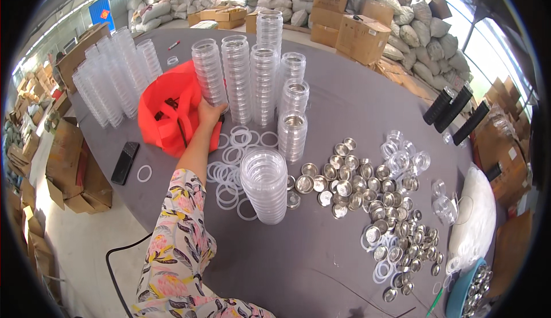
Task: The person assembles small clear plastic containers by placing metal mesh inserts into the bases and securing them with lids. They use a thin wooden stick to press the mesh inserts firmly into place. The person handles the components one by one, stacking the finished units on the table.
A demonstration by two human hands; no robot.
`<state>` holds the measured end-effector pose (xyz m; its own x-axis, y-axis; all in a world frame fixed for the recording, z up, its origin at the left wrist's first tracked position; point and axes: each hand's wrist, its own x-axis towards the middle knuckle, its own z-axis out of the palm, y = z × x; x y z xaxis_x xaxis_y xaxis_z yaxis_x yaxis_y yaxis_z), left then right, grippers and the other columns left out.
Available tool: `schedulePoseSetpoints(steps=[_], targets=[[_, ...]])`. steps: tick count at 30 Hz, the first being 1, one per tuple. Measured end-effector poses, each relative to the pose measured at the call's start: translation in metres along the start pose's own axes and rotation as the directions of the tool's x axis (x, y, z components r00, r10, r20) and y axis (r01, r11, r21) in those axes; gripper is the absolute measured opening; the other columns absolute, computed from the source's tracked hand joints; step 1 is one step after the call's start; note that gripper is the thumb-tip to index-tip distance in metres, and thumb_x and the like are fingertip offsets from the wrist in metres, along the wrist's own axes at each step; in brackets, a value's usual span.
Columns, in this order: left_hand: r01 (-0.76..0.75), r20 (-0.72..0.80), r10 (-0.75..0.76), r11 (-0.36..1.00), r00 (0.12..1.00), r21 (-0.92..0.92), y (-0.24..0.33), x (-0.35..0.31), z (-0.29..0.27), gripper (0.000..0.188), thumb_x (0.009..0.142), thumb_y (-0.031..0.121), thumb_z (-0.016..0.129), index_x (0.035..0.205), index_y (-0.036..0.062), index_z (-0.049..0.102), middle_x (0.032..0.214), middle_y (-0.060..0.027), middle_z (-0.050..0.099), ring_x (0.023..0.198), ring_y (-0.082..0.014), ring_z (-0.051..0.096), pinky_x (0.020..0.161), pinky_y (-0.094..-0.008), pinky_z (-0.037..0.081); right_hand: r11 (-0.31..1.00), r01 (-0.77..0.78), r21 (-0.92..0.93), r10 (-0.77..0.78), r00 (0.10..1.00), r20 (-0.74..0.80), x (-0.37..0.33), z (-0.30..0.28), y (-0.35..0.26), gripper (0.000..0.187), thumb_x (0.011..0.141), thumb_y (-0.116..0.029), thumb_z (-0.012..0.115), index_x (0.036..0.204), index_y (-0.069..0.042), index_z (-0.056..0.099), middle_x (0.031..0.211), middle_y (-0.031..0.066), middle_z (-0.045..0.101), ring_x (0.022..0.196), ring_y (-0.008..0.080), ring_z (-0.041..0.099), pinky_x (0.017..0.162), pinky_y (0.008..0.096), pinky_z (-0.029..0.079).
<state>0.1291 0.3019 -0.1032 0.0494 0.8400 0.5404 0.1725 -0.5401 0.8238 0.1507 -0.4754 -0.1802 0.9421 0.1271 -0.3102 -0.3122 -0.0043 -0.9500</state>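
Observation:
My left hand [209, 114] is closed around the bottom of a tall stack of clear round plastic containers [208, 68], which tilts slightly. Its thumb shows on the near side; the other fingers are mostly hidden. Touching that stack on the left is a crumpled red bag [166, 106]. More stacks of clear containers [236, 77] stand close by on the right, and a wider stack of clear cups [264, 186] is nearer to me. Thin white rings [227, 172] lie loose below my wrist. My right hand does not show.
Many silver metal lids [367, 186] are scattered across the grey table [321, 255]. A black phone [125, 163] lies near the left edge. Black cylindrical stacks [453, 108], a white plastic bag [475, 220] and a blue basin [464, 289] are at the right. Cardboard boxes [361, 37] surround the table.

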Motion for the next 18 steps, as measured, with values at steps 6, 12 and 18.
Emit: schedulePoseSetpoints(steps=[6,12,18], targets=[[0.010,-0.024,-0.006,0.984,1.000,0.179,-0.048,0.029,0.011,0.079,0.057,0.017,0.080,0.123,-0.0013,0.041,0.107,-0.0183,0.062,0.100,-0.0294,0.060,0.086,-0.0372,0.047,0.991,-0.095,0.089,0.095,0.995,0.004,0.004,-0.001,0.000,0.040,0.094,-0.035,0.048,0.095,0.002,0.063,0.065,0.0069,0.058,0.055,0.0141,0.052,0.048,0.0246,0.037],[0.232,0.055,-0.253,0.940,0.966,0.250,-0.014,0.027,0.029,0.080,0.064,0.023,0.075,0.132,0.0078,0.035,0.122,-0.0195,0.053,0.113,-0.0300,0.052,0.094,-0.0389,0.041,0.994,-0.099,-0.045,0.095,0.992,-0.088,-0.003,-0.007,0.004,0.040,0.095,-0.034,0.046,0.094,0.002,0.063,0.064,0.0064,0.057,0.053,0.0128,0.049,0.047,0.0238,0.036],[0.161,0.157,-0.185,0.975,0.970,0.154,-0.027,0.040,0.042,0.078,0.065,0.023,0.076,0.131,0.0075,0.037,0.127,-0.0179,0.049,0.116,-0.0294,0.050,0.095,-0.0372,0.040,0.986,-0.128,-0.107,0.118,0.988,-0.096,-0.005,-0.002,-0.006,0.039,0.095,-0.036,0.044,0.092,-0.002,0.063,0.063,0.0030,0.055,0.049,0.0089,0.042,0.045,0.0224,0.031]])
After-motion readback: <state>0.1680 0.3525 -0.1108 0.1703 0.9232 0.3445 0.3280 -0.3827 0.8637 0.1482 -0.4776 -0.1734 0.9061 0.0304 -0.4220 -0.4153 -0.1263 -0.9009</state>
